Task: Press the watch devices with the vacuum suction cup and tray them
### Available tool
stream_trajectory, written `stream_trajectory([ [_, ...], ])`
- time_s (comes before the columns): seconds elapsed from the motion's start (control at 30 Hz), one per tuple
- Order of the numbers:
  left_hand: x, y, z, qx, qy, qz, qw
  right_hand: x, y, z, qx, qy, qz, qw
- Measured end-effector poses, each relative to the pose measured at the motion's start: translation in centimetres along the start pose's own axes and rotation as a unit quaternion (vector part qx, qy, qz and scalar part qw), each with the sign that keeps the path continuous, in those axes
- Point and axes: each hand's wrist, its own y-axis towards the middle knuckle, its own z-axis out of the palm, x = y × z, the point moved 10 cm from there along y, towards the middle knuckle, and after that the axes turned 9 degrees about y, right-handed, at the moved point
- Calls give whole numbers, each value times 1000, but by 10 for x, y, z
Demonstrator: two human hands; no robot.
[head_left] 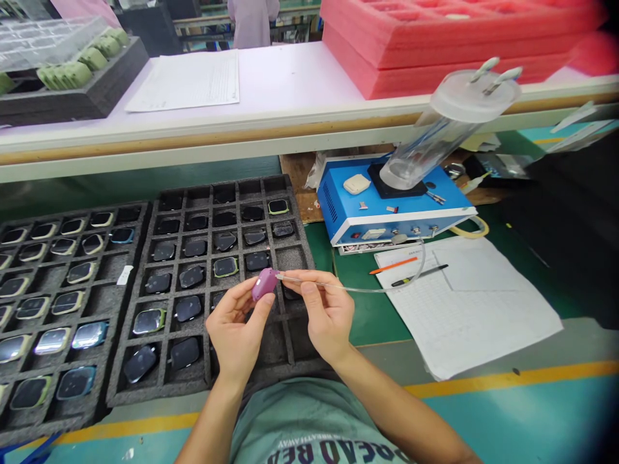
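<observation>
Up close, the small rounded shell (265, 284) is mauve-pink plastic, pillow-shaped and smooth, with a soft sheen along its upper side and no markings that can be made out. It sits pinched between the thumb and fingers of the left hand (236, 332), just above the middle of a black foam tray (155, 392). The right hand (329, 316) pinches a thin clear tube (367, 291) ending in a slim metal nozzle (285, 277), whose tip meets the shell's right edge. The two hands are close together but apart, joined only through the shell and nozzle. The tray's square compartments hold dark glossy rounded devices (187, 308), some trimmed in green or pale edging, and a second tray (80, 412) of similar devices lies just to the left. The tube curves right toward a blue metal box (435, 200) carrying a clear cylinder with a white lid (449, 129). Beside the box, an orange pen (393, 265) and a black marker (420, 275) lie on a sheet of paper (464, 309), while stacked red foam trays (435, 38) sit on the shelf behind.
</observation>
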Motion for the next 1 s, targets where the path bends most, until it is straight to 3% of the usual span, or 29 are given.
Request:
stream_trajectory([
  [1.0,-4,8,-2,-21,17,23,999,-3,10,9,15,34,6,999],
])
